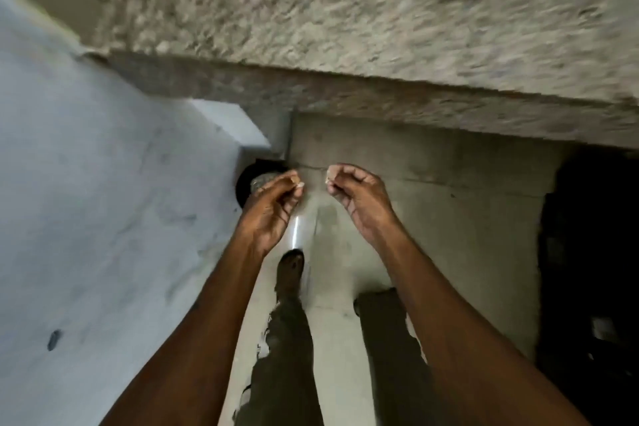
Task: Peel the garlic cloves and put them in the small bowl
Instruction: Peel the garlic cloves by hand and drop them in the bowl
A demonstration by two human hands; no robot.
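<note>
Rough speckled stone counter (blurred), matt grey concrete floor.

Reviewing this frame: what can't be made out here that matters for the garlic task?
Head view only:
- Small bowl: not in frame.
- Pale bit pinched in left hand: too small and blurred to call garlic or skin.
- Pale bit in right hand: the same, partly hidden by curled fingers.
- Countertop: motion-blurred.
- Dark round thing: partly behind the left hand.
</note>
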